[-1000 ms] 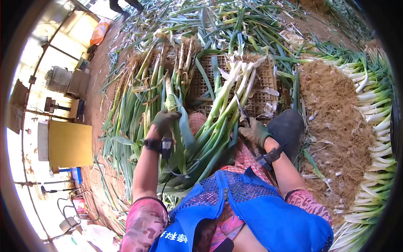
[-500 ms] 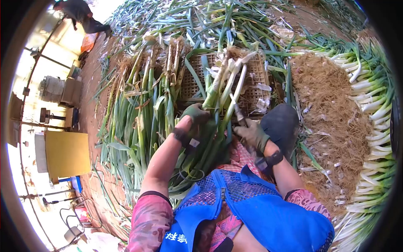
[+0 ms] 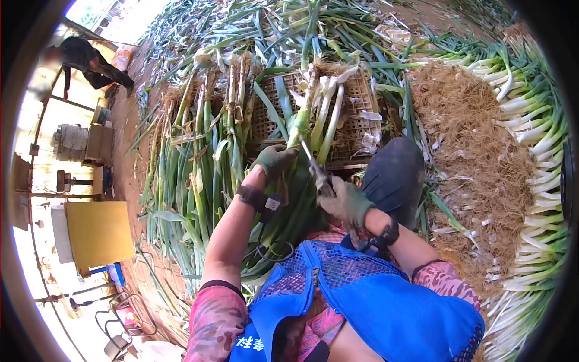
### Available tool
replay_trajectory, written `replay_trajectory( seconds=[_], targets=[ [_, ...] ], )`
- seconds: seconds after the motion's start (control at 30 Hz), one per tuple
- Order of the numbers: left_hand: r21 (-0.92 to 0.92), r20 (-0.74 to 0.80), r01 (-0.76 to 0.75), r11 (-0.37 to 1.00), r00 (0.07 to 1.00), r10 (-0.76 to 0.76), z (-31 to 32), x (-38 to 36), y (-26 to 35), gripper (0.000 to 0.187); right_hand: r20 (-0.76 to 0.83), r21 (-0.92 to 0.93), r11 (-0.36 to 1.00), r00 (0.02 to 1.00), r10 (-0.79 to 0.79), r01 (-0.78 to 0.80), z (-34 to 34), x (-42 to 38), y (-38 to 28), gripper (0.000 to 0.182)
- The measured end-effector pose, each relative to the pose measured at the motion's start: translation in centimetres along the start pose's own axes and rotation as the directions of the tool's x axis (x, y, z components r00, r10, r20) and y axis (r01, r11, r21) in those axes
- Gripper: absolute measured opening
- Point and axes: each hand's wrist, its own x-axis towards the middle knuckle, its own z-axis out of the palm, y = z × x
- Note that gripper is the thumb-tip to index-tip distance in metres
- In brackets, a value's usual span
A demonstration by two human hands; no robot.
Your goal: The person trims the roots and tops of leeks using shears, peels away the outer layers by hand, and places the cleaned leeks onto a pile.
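My left hand (image 3: pixel 274 161), in a dark green glove, is closed around a leek (image 3: pixel 300 128) whose root end points away from me. My right hand (image 3: pixel 345 202), also gloved, grips a knife (image 3: pixel 316 169) by its handle. The narrow blade overlaps the leek's stalk just beyond my left fingers. Two paler leek stalks (image 3: pixel 326 123) lie to the right of that leek, over a woven plastic crate (image 3: pixel 360 93). Unpeeled leeks (image 3: pixel 205 151) are lined up to the left of my left hand, roots away from me.
Trimmed white leeks (image 3: pixel 537 175) form a curved row at the right, beside a heap of cut roots (image 3: pixel 464 133). Leaf scraps (image 3: pixel 241 30) cover the far ground. A person in dark clothes (image 3: pixel 87 63) bends at upper left. A yellow board (image 3: pixel 99 235) stands at left.
My right hand and the knife have moved left, bringing the blade onto the stalk by my left hand. My left hand has shifted slightly left. The other person has moved left and down in view.
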Motion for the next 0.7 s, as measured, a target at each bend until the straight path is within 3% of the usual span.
replay_trajectory(
  seconds=[0.1,0.2,0.3,0.33,0.37,0.43,0.5,0.53,0.57,0.63,0.67,0.7],
  targets=[
    [-0.161,0.059,0.01,0.987,0.998,-0.001,0.0,-0.7,0.9,0.041,-0.098,-0.029,0.997,0.993,0.063,-0.066,-0.1,4.5,1.3,0.053],
    [-0.149,0.039,-0.015,0.989,0.999,0.021,-0.4,-1.5,1.0,0.04,-0.225,0.043,0.998,0.973,0.046,-0.037,-0.5,6.7,0.6,0.049],
    [0.137,0.042,-0.027,0.99,0.999,0.021,-1.8,-2.3,1.3,0.046,-0.088,0.008,1.0,0.996,-0.021,0.022,0.2,3.5,0.6,0.048],
    [0.083,0.045,-0.04,0.996,0.998,0.036,-2.1,-2.7,1.2,0.047,-0.028,0.062,0.994,0.996,-0.084,0.086,0.8,2.1,0.6,0.048],
    [0.025,0.046,-0.055,0.998,0.997,0.054,-2.2,-3.0,1.1,0.049,0.004,-0.126,0.992,1.0,-0.025,0.025,0.9,0.8,0.3,0.048],
    [-0.131,0.08,-0.046,0.99,0.995,0.057,-1.8,-3.4,0.5,0.052,-0.015,-0.098,0.989,0.993,-0.114,0.112,0.3,0.2,-0.4,0.05],
    [-0.315,0.144,0.006,0.949,0.989,0.041,-1.4,-3.3,-0.2,0.052,-0.03,-0.099,0.994,0.999,0.043,-0.046,-0.6,2.1,-1.5,0.05],
    [-0.308,0.142,-0.008,0.951,0.988,0.055,-1.3,-3.5,-0.2,0.052,-0.041,-0.101,0.995,0.999,0.017,-0.021,-0.2,5.1,0.4,0.049],
    [-0.298,0.137,-0.023,0.954,0.988,0.066,-1.2,-3.8,-0.2,0.052,-0.054,-0.061,0.994,0.994,0.091,-0.094,-1.4,5.9,-2.0,0.043],
    [-0.232,0.111,-0.067,0.97,0.989,0.095,-1.1,-4.2,-0.6,0.051,-0.079,-0.056,0.987,0.986,0.147,-0.151,-1.5,11.6,-0.9,0.037],
    [-0.172,0.092,-0.094,0.981,0.99,0.111,-1.1,-4.1,-1.1,0.051,-0.118,-0.045,0.994,0.988,0.098,-0.104,-1.0,15.4,1.1,0.037],
    [-0.112,0.074,-0.12,0.986,0.989,0.128,-1.0,-4.2,-1.4,0.05,-0.1,0.064,0.981,0.976,0.191,-0.185,-2.0,15.5,-0.8,0.038]
  ],
)
